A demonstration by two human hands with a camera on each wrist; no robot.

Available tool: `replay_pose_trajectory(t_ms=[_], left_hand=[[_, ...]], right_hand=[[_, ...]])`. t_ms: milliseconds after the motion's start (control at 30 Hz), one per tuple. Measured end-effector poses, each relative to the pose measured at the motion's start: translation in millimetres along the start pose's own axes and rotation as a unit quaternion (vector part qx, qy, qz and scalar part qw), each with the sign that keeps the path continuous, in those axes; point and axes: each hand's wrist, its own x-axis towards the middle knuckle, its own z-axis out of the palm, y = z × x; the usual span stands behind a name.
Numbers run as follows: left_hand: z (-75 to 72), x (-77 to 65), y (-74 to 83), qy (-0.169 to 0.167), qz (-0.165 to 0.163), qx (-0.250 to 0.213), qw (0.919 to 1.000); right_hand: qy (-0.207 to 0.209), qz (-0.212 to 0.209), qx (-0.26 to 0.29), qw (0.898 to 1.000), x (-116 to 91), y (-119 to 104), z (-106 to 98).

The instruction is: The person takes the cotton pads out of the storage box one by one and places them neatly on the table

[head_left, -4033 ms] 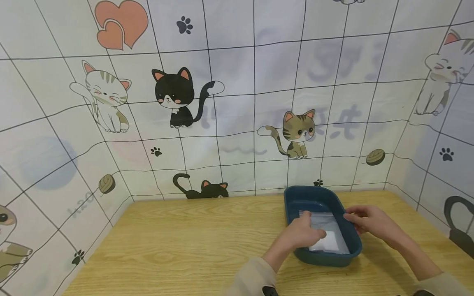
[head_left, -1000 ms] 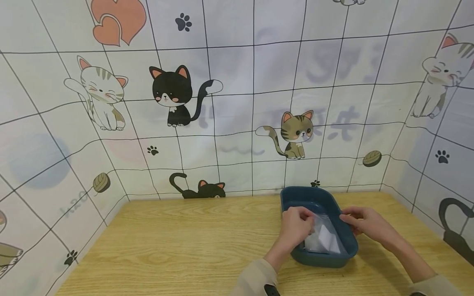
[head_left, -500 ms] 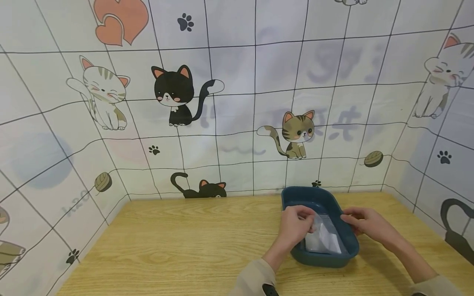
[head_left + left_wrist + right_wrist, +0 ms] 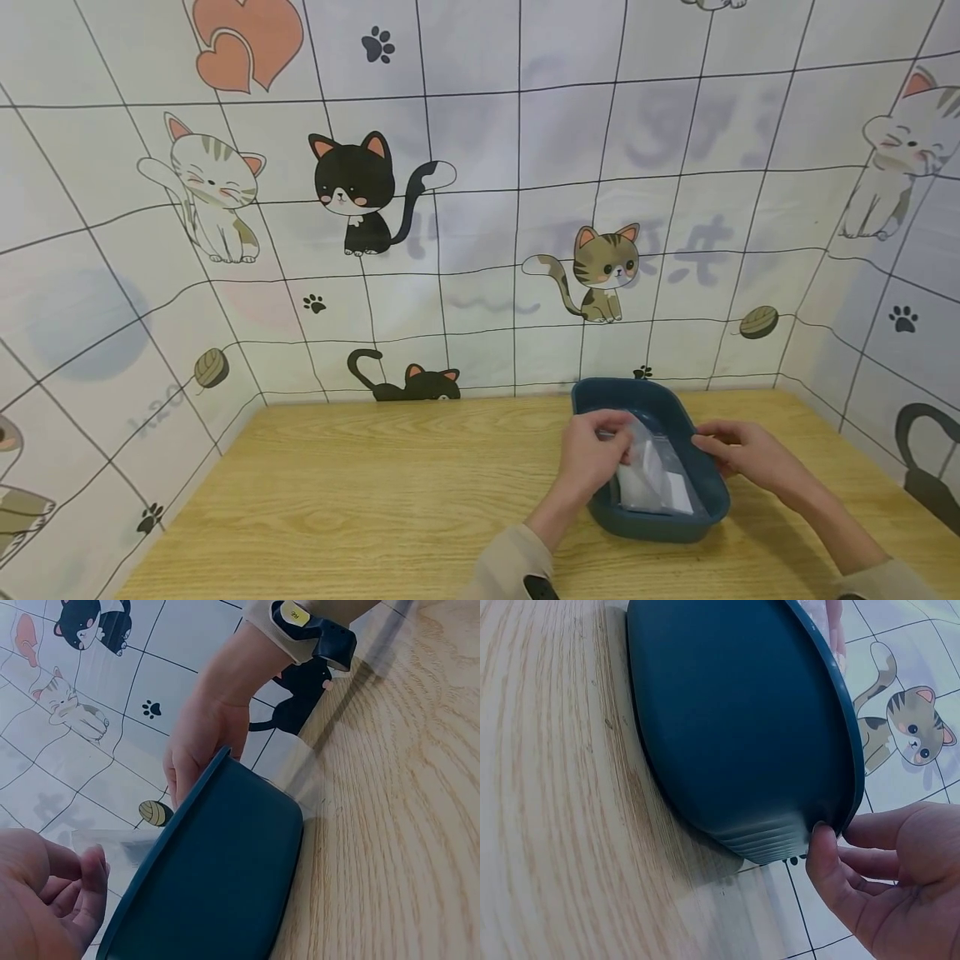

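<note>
A dark blue plastic bin stands on the table at right in the head view. Thumb and fingers of my left hand pinch the upper edge of a clear zip bag over the bin's left side. The bag slants up to the fingertips, its lower part inside the bin. Beside it in the bin lies more clear plastic with a white rectangle. My right hand grips the bin's right rim, thumb outside, as the right wrist view shows the hand. In the left wrist view a strip of bag shows beyond the left fingertips.
The wood-grain table stretches left of the bin. A cat-print cloth wall rises close behind the bin and along both sides.
My left hand has gone from lying over the bags with spread fingers to pinching one bag and lifting its edge up and slightly left. My right hand stays on the rim.
</note>
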Motion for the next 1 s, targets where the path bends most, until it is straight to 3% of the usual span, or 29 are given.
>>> replay_pose_trajectory(t_ms=[367, 1000], left_hand=[[-11.0, 0.2, 4.3, -0.014, 0.001, -0.014, 0.9998], [-39.6, 7.6, 2.8, -0.076, 0.058, -0.024, 0.9951]], right_hand=[[0.006, -0.004, 0.0, 1.0, 2.5, 4.2, -1.1], [0.01, 0.01, 0.01, 1.0, 2.2, 4.5, 0.7]])
